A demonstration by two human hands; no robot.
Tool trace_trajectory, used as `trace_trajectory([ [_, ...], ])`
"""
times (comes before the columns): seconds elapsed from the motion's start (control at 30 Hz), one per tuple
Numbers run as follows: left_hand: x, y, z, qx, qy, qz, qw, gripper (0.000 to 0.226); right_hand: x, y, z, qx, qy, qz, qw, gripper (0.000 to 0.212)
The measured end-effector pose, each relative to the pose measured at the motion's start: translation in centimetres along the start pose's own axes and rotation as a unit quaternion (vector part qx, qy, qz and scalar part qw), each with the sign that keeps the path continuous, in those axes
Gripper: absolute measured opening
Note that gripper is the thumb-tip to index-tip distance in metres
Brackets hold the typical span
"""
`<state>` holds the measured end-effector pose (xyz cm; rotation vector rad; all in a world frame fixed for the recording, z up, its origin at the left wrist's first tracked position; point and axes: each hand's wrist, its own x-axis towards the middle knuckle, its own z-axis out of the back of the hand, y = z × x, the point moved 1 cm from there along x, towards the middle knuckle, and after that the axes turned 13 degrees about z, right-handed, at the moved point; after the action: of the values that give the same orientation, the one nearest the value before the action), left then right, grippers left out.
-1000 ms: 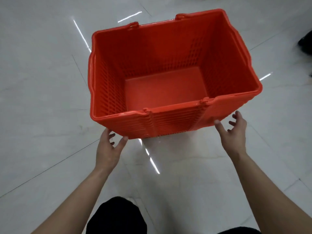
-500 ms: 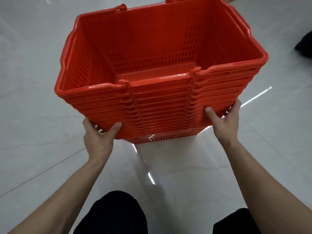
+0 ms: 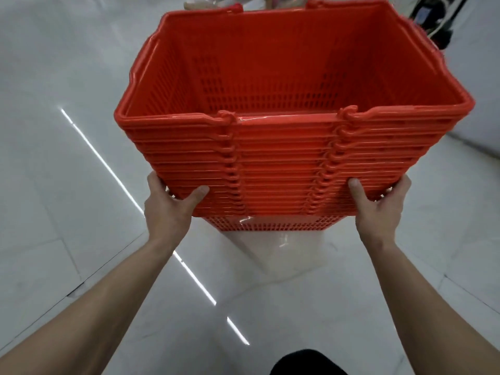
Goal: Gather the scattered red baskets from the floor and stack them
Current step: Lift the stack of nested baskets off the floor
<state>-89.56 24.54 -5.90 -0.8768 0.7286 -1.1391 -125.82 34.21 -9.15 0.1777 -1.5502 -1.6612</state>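
So it's a tall stack of red baskets point(image 3: 284, 163), all nested, sitting dead centre in front of the person and leaning a bit toward them. I honestly can't tell if the bottom one is on the floor point(image 3: 54, 185) or just off it.

The left hand point(image 3: 170, 209) grips the stack's lower left corner, thumb laid across the near face and fingers curled round the side where I can't see them. The right hand point(image 3: 378, 209) does the same at the lower right corner.

What worries me: both grips are on the lowest few rims, so most of the weight sits above the hands. My guess is that a tip any further lets the upper baskets slide or topple toward the person. Nested rims can also separate, so a lift might bring up only some of them and drop the rest.

The floor under the stack is glossy, with a light streak point(image 3: 108, 163) to the stack's left, so it could skate if set down at an angle. Beyond the stack's far right corner there's some dark gear point(image 3: 433, 20) it could knock.
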Motion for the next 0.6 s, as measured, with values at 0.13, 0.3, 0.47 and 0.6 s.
trace_trajectory([
  [0.13, -1.1, -3.4, -7.3, 0.002, 0.058, -0.027, 0.998, 0.089, 0.9, -2.4, 7.1, -0.045, -0.073, -0.028, 0.996, 0.092],
  [0.3, -4.8, -8.0, -16.0, 0.005, 0.128, -0.072, 0.989, 0.089, 1.4, -4.7, 16.0, -0.078, -0.149, -0.05, 0.985, 0.09],
  [0.47, -7.8, -11.3, -23.5, 0.011, 0.189, -0.104, 0.976, 0.089, 1.8, -6.6, 23.4, -0.093, -0.199, -0.069, 0.973, 0.093],
  [0.6, -8.6, -14.1, -28.1, 0.04, 0.22, -0.124, 0.967, 0.092, 2.8, -7.3, 26.6, -0.083, -0.229, -0.073, 0.967, 0.089],
])
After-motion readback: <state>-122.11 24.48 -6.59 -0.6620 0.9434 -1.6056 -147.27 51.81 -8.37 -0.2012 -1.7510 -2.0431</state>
